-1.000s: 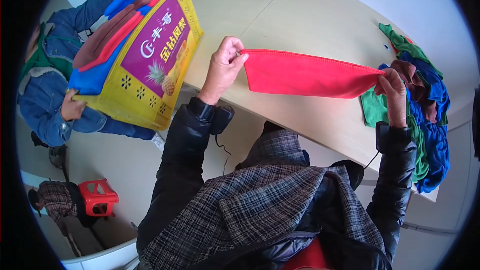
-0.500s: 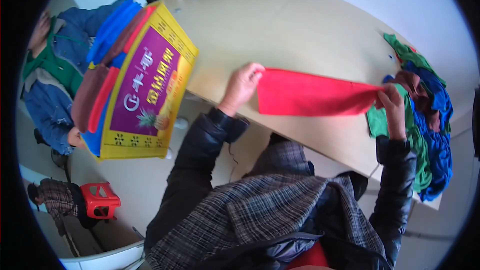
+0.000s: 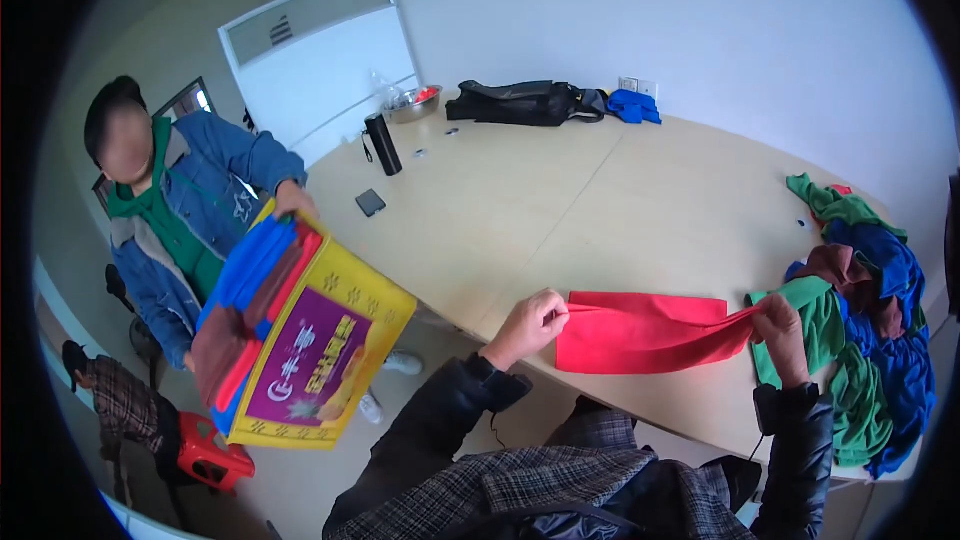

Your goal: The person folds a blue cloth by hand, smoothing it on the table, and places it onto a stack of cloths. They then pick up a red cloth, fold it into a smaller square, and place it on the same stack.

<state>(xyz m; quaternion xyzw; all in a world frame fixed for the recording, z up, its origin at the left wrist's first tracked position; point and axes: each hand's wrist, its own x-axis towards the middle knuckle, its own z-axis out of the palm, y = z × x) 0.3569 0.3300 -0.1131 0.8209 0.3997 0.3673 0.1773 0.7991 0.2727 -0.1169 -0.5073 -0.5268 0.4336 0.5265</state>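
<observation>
A folded red cloth (image 3: pixel 645 335) stretches between my hands at the near edge of the pale table (image 3: pixel 520 210). My left hand (image 3: pixel 530 328) pinches its upper left corner. At the other end, my right hand (image 3: pixel 782 340) is closed on the cloth's right side, which is bunched into creases. Just beyond my right hand lies a loose heap of cloths: green ones (image 3: pixel 800 315), blue ones (image 3: pixel 890 280) and a brown one (image 3: pixel 838 268).
On the left a person in a denim jacket (image 3: pixel 170 230) holds a yellow and purple box (image 3: pixel 370 320) of folded cloths. The table also bears a black bottle (image 3: pixel 382 145), a dark phone-like object (image 3: pixel 370 203), a metal bowl (image 3: pixel 415 110) and a black bag (image 3: pixel 515 102). A red stool (image 3: pixel 213 455) stands behind, with another person beside it.
The view has tilted up, showing more of the wall and the person with the box. The red cloth's right end has gone from spread to bunched in my right hand.
</observation>
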